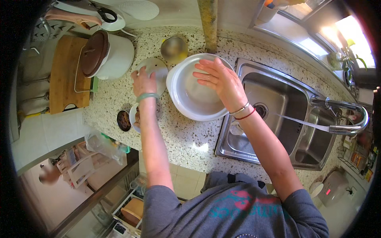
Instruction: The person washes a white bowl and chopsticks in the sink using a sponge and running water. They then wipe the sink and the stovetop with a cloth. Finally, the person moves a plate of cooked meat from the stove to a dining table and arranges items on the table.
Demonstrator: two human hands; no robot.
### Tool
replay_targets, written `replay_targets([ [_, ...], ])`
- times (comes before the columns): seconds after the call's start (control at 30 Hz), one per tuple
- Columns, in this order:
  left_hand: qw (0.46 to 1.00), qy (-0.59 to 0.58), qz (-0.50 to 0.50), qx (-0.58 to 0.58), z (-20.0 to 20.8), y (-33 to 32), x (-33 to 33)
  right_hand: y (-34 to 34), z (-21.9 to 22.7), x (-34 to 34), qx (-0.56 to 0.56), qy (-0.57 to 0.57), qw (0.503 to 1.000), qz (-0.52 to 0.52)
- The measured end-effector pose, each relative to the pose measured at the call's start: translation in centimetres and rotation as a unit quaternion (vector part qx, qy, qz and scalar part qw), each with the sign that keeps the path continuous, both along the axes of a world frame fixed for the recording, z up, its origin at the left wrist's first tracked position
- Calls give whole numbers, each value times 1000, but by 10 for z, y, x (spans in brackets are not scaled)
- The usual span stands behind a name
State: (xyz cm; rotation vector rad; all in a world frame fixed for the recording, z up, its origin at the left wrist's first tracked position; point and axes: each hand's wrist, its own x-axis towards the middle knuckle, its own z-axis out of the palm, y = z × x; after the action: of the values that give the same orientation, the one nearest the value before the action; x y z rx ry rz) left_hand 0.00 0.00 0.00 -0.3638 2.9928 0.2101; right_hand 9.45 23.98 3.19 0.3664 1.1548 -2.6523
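Observation:
My left hand [144, 84], with a green bangle at the wrist, is over the near edge of a round, pale, flat disc [158, 73] on the counter. Its fingers are spread; whether they touch the disc I cannot tell. My right hand [225, 84] is held above a large white round basin [180, 104], fingers stretched out and nothing in them. The basin stands on the counter against the sink's left side. Partly behind my left forearm is a white bowl [133, 119] with something brown in it, beside a small dark container [123, 120] of brown contents.
Water runs from the faucet [345, 129] into the steel double sink [274, 89] at right. Behind the basin stand a round metallic container [174, 48] and a vertical pipe [208, 23]. A white pot with a brown lid [115, 55] and a wooden cutting board [65, 75] are at left.

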Motion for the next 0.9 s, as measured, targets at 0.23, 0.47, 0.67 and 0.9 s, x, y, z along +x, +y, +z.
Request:
replay_targets([
  [0.23, 1000, 26, 3, 9, -50, -63, -23, 3, -7, 0, -80, -12, 997, 12],
  [0.47, 988, 144, -49, -11, -18, -62, -18, 13, -9, 12, -50, -17, 998, 21],
  [0.67, 970, 178, -32, 163, 99, -20, 39, 33, 2, 42, 21, 0, 1000, 22],
  [0.9, 806, -15, -92, 585, 132, 86, 140, 77, -13, 103, 40, -2, 999, 12],
])
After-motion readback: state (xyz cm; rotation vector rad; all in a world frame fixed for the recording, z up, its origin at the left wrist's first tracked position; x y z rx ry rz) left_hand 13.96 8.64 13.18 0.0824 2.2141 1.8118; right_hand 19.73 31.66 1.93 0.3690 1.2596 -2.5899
